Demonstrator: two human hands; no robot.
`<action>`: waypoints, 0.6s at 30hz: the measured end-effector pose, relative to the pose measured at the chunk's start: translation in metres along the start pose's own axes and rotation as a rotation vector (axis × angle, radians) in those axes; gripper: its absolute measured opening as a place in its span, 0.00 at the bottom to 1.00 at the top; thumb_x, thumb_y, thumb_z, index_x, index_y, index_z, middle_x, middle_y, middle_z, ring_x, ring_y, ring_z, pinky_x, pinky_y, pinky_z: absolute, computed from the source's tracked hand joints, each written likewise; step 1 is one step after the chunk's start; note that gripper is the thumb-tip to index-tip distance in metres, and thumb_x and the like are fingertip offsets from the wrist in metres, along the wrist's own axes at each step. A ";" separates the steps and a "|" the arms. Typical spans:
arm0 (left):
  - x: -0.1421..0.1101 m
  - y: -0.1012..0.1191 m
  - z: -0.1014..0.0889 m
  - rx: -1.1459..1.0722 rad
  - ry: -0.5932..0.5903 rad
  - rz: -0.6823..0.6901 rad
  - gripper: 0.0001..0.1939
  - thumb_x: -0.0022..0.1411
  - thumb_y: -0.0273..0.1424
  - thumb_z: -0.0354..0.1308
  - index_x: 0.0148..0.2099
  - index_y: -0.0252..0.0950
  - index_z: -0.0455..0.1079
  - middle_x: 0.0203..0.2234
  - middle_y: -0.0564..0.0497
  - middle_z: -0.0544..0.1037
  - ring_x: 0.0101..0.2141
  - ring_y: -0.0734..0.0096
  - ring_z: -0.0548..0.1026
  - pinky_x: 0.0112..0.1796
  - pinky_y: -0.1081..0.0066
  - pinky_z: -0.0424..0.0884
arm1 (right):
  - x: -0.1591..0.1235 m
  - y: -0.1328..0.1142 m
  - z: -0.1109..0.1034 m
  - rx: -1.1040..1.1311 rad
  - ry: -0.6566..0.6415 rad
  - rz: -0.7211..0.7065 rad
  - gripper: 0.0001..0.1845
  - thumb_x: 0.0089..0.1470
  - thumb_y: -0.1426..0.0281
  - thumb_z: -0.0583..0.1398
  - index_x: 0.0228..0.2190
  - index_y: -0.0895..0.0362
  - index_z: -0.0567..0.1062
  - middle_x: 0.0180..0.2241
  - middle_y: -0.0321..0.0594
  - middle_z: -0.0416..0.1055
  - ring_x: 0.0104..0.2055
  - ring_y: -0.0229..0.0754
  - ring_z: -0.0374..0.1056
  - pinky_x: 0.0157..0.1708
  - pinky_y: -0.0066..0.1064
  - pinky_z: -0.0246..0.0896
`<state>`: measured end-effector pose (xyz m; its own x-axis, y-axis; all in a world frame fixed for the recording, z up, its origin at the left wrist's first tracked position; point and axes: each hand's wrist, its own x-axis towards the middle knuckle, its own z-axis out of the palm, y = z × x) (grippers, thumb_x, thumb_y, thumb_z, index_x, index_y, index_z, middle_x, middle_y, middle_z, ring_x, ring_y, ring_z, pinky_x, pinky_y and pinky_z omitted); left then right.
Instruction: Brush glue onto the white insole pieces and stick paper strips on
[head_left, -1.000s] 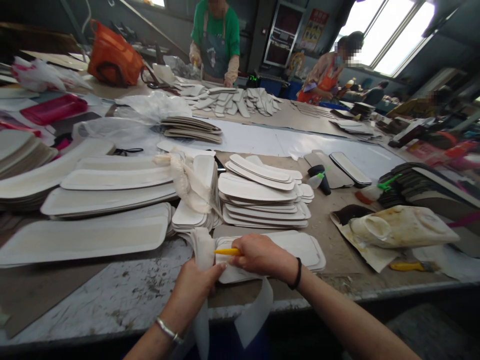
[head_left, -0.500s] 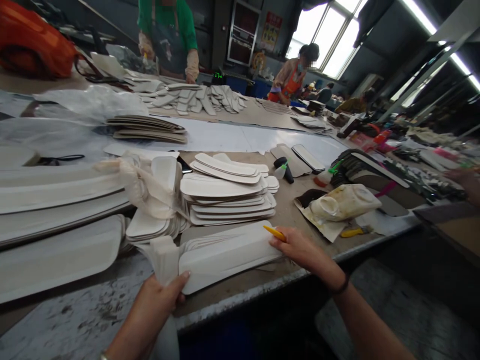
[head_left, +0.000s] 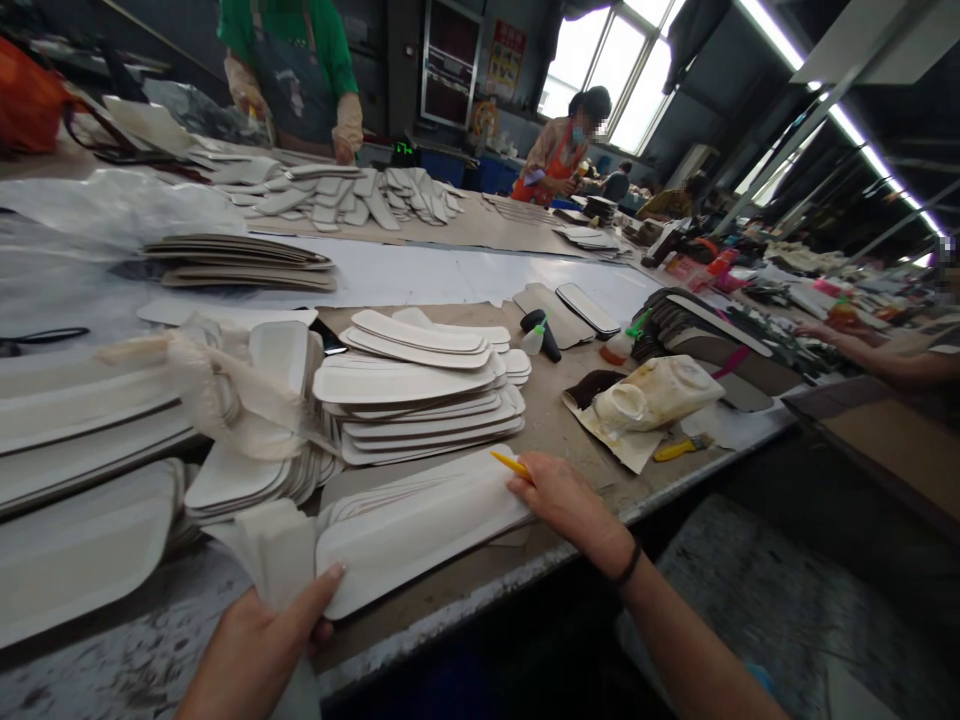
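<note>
at the bench's (head_left: 465,582) near edge: white panel (head_left: 420,530) flat between two busy hands.
left hand (head_left: 262,625) curled round white strips (head_left: 274,545), thumb on panel's left end, fingers partly hidden; right hand (head_left: 562,490) grasping yellow pointed tool (head_left: 510,464), fingertips touching panel's right end. panel lies along near edge, on thin white pieces (head_left: 375,497) fanned at its far side. panel stack (head_left: 420,400) just behind; larger panels (head_left: 82,550) to the left; stained container (head_left: 660,388) and yellow brush (head_left: 682,447) right, brush nearer the edge.

Smooth matt white panel (head_left: 420,540), cloth-like pale strips (head_left: 276,550), glossy crinkled plastic sheeting (head_left: 97,212)
</note>
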<state>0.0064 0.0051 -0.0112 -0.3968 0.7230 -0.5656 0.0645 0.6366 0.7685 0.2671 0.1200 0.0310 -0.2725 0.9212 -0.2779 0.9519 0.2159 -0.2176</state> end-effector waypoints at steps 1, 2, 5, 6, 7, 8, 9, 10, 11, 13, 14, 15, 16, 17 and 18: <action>0.002 -0.001 -0.001 0.004 -0.013 -0.019 0.17 0.42 0.47 0.61 0.20 0.39 0.68 0.15 0.51 0.73 0.23 0.61 0.70 0.28 0.67 0.65 | 0.001 0.001 0.000 -0.002 -0.010 -0.001 0.09 0.57 0.70 0.54 0.35 0.60 0.73 0.37 0.46 0.75 0.41 0.44 0.69 0.41 0.29 0.57; 0.003 -0.001 -0.001 0.007 -0.025 -0.035 0.17 0.41 0.48 0.61 0.20 0.38 0.68 0.15 0.51 0.73 0.24 0.60 0.70 0.28 0.67 0.65 | 0.002 0.002 0.000 -0.005 -0.020 -0.003 0.09 0.57 0.70 0.54 0.35 0.60 0.73 0.37 0.45 0.75 0.41 0.44 0.69 0.41 0.29 0.57; 0.005 -0.002 -0.002 0.005 -0.006 -0.067 0.19 0.38 0.49 0.62 0.22 0.37 0.69 0.13 0.52 0.72 0.22 0.61 0.69 0.26 0.68 0.64 | 0.006 0.003 0.000 -0.011 -0.033 -0.015 0.09 0.57 0.70 0.54 0.34 0.59 0.73 0.36 0.44 0.75 0.40 0.43 0.70 0.40 0.28 0.57; 0.005 -0.001 -0.002 0.007 0.006 -0.068 0.19 0.37 0.49 0.62 0.22 0.37 0.69 0.13 0.52 0.72 0.22 0.61 0.69 0.26 0.68 0.63 | 0.006 0.003 0.000 -0.012 -0.031 -0.016 0.09 0.56 0.70 0.54 0.34 0.59 0.73 0.35 0.44 0.75 0.40 0.43 0.70 0.40 0.28 0.57; 0.003 0.000 -0.001 0.012 0.019 -0.067 0.20 0.36 0.49 0.63 0.21 0.36 0.69 0.13 0.51 0.72 0.21 0.62 0.68 0.25 0.68 0.62 | 0.006 0.003 0.000 -0.014 -0.027 -0.017 0.08 0.56 0.70 0.55 0.34 0.59 0.73 0.36 0.44 0.75 0.40 0.44 0.70 0.40 0.29 0.57; 0.001 0.001 0.000 0.016 0.037 -0.059 0.20 0.36 0.49 0.63 0.20 0.36 0.69 0.12 0.51 0.72 0.20 0.63 0.67 0.25 0.68 0.61 | 0.005 0.003 0.000 -0.023 -0.016 -0.012 0.08 0.56 0.69 0.55 0.34 0.59 0.73 0.36 0.45 0.75 0.40 0.45 0.70 0.39 0.29 0.58; -0.001 0.002 0.001 0.015 0.054 -0.048 0.19 0.37 0.49 0.62 0.18 0.36 0.68 0.12 0.51 0.71 0.19 0.65 0.66 0.25 0.68 0.61 | 0.003 0.003 0.000 -0.039 0.003 0.000 0.08 0.56 0.68 0.56 0.34 0.59 0.73 0.36 0.45 0.75 0.40 0.46 0.70 0.38 0.30 0.58; -0.003 0.003 0.002 0.007 0.063 -0.040 0.19 0.38 0.48 0.62 0.17 0.37 0.67 0.11 0.51 0.71 0.19 0.66 0.65 0.25 0.68 0.60 | 0.002 0.004 0.000 -0.060 0.032 0.018 0.08 0.56 0.68 0.56 0.34 0.58 0.72 0.36 0.46 0.75 0.40 0.47 0.70 0.37 0.31 0.58; -0.005 0.004 0.003 -0.009 0.068 -0.038 0.19 0.38 0.47 0.63 0.16 0.37 0.66 0.10 0.51 0.70 0.18 0.67 0.64 0.25 0.69 0.60 | -0.001 0.005 0.000 -0.081 0.070 0.040 0.07 0.56 0.68 0.56 0.34 0.58 0.72 0.36 0.46 0.74 0.40 0.47 0.70 0.36 0.31 0.57; -0.007 0.003 0.005 -0.039 0.084 -0.034 0.19 0.38 0.47 0.63 0.14 0.37 0.65 0.10 0.52 0.69 0.18 0.68 0.64 0.24 0.69 0.59 | -0.005 0.010 0.000 -0.102 0.159 0.082 0.06 0.57 0.68 0.55 0.34 0.57 0.70 0.35 0.45 0.74 0.38 0.47 0.70 0.33 0.31 0.57; -0.007 0.002 0.005 -0.048 0.089 -0.029 0.20 0.38 0.47 0.63 0.13 0.38 0.64 0.10 0.52 0.68 0.18 0.68 0.64 0.24 0.69 0.59 | -0.008 0.014 0.001 -0.094 0.203 0.093 0.07 0.58 0.69 0.54 0.34 0.57 0.70 0.34 0.44 0.74 0.36 0.46 0.70 0.32 0.31 0.56; -0.007 0.000 0.004 -0.055 0.090 -0.026 0.20 0.37 0.47 0.63 0.12 0.38 0.63 0.10 0.52 0.68 0.17 0.69 0.63 0.24 0.69 0.59 | -0.010 0.018 0.002 -0.071 0.241 0.095 0.07 0.59 0.69 0.52 0.33 0.57 0.70 0.33 0.44 0.74 0.35 0.45 0.70 0.32 0.31 0.56; -0.006 -0.002 0.004 -0.063 0.087 -0.024 0.21 0.37 0.47 0.64 0.12 0.38 0.63 0.09 0.51 0.67 0.17 0.69 0.63 0.24 0.69 0.59 | -0.012 0.022 0.003 -0.040 0.278 0.093 0.09 0.60 0.68 0.51 0.32 0.57 0.69 0.31 0.43 0.73 0.34 0.45 0.70 0.32 0.31 0.56; -0.005 -0.004 0.003 -0.073 0.079 -0.023 0.21 0.37 0.47 0.64 0.11 0.38 0.62 0.09 0.51 0.67 0.17 0.69 0.63 0.23 0.69 0.59 | -0.014 0.026 0.004 -0.005 0.311 0.090 0.10 0.60 0.67 0.51 0.31 0.57 0.69 0.30 0.43 0.73 0.33 0.44 0.69 0.32 0.31 0.56; -0.004 -0.006 0.003 -0.089 0.068 -0.026 0.21 0.36 0.47 0.65 0.11 0.38 0.62 0.09 0.51 0.66 0.17 0.69 0.63 0.22 0.69 0.59 | -0.016 0.029 0.006 0.032 0.339 0.088 0.11 0.60 0.67 0.50 0.30 0.57 0.69 0.29 0.43 0.72 0.32 0.44 0.69 0.32 0.31 0.56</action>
<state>0.0101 -0.0006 -0.0146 -0.4586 0.6847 -0.5664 -0.0274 0.6262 0.7792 0.2980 0.1098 0.0238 -0.1224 0.9921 0.0288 0.9632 0.1257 -0.2375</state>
